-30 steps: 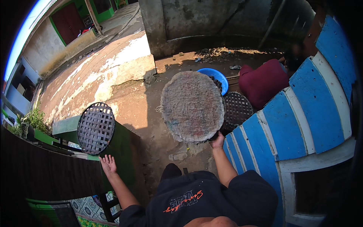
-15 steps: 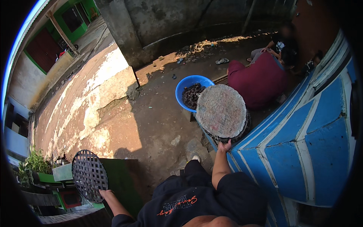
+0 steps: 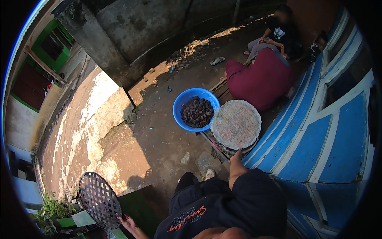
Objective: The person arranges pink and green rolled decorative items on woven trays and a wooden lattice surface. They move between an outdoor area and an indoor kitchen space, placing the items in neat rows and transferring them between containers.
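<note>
Woven tray held at the left, round mat touched at the right

At the far left, green plants are seen beside the lower rim of the view; just to their right, a dark woven tray, oval in outline and open in its lattice, is held tilted up. Its lower right rim is pinched by the left hand, whose fingers are laid against the edge; a green surface is seen beyond that hand.

Farther right, the bare ground is partly lit by sun and partly shaded; a blue basin is set near the middle, with dark lumps heaped inside it. A light shoe is seen below the basin.

Just right of the basin, a round, greyish, rough-surfaced mat is laid nearly flat; its near edge is met by the right hand, whose fingers are mostly hidden, so whether the rim is gripped cannot be told. What supports the mat is largely covered.

Beyond the mat, a sandal is seen on the ground; a person in maroon is seated low; the right side is filled by a blue-and-white wall.
</note>
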`<state>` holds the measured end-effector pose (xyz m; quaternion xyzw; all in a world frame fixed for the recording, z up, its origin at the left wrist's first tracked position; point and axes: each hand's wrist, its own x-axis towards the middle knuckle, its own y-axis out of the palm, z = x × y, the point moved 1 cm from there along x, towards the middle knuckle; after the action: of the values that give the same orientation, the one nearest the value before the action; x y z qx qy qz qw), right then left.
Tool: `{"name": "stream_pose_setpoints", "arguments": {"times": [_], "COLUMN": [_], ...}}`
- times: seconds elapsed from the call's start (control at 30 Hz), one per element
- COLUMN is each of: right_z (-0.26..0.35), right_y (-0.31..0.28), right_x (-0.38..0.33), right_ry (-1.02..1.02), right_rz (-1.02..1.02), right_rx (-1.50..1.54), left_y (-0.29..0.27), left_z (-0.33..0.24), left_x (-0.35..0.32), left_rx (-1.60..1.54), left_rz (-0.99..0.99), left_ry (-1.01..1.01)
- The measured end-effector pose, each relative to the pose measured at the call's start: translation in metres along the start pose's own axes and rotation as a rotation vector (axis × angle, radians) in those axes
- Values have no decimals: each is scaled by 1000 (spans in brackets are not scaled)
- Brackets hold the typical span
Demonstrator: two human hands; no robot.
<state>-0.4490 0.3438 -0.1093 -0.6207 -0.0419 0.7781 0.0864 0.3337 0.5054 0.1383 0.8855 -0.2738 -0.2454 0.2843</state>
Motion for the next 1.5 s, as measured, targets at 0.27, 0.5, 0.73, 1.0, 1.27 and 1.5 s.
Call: {"name": "stream_pose_setpoints", "arguments": {"times": [0.27, 0.5, 0.73, 1.0, 1.27, 1.5], "right_z": [-42, -96, -254, -528, -521, -304], "right_y": [-22, -141, -403, -544, -587, -754], "right_x": [-1, -65, -74, -144, -89, 29], "right_ry": [-634, -374, -266, 245, 224, -326], "right_rz": [20, 338, -184, -265, -76, -306], "right_rx": [-953, -843, 59, 695, 124, -336], "left_y": [280, 387, 362, 302, 173, 48], "left_z": [185, 450, 628, 681, 578, 502], "left_x": [-4, -37, -172, -220, -230, -432], "left_rx": [506, 796, 982, 1991, 2435, 2920], "left_rz": [587, 979, 910, 919, 1667, 2685], "left_ry": [-676, -1304, -1512, -977, -481, -800]}}
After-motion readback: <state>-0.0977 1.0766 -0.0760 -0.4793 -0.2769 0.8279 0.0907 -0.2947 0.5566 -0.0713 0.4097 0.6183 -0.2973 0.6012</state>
